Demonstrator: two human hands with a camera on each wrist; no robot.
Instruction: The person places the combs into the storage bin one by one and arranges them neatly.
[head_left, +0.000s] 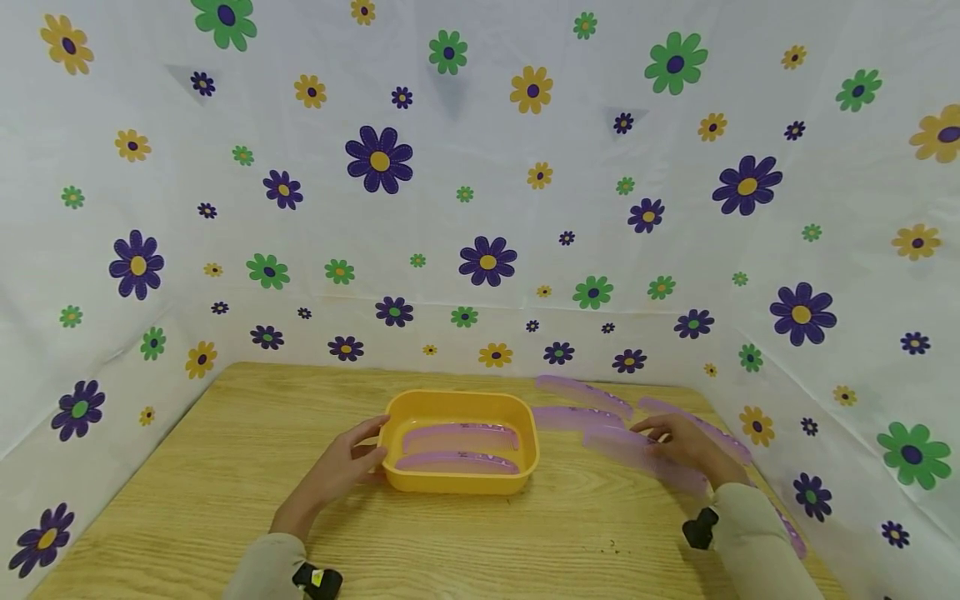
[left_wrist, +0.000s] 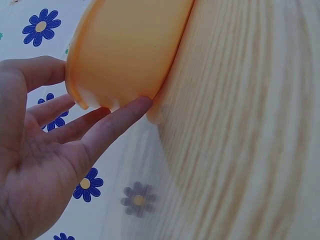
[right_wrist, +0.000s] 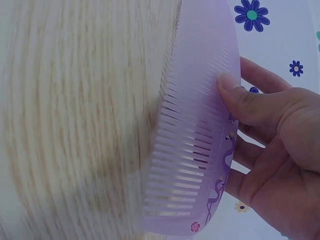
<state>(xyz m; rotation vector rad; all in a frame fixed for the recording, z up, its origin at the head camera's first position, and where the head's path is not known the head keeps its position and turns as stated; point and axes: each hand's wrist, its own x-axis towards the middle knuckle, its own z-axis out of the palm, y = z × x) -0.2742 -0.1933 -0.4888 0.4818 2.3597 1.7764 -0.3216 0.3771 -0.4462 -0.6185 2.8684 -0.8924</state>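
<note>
- Pale sleeves [head_left: 765, 546] are nearest the camera, with a black wrist device [head_left: 701, 528] at each cuff.
- Your right hand [head_left: 678, 440] pinches a lilac comb [head_left: 626, 452] along its spine, thumb on one face and fingers behind.
- Your left hand [head_left: 341, 467] has its fingers spread, tips against the outside of the yellow tub [head_left: 459, 483] at its left end.
- From the pinched comb, the tub lies to your left, near but apart; your right hand is nearer the comb, your left nearer the tub.
- Angle matters most, I judge: the comb's long axis slants from far left to near right, while the tub's runs left to right, as do the two combs [head_left: 457, 462] inside.
- What you pinch looks translucent, with an arched spine, coarse teeth at one end, finer at the other, and flamingos printed beside the spine.
- Loose combs [head_left: 577, 417] lie around your right hand on the wooden table [head_left: 555, 533].
</note>
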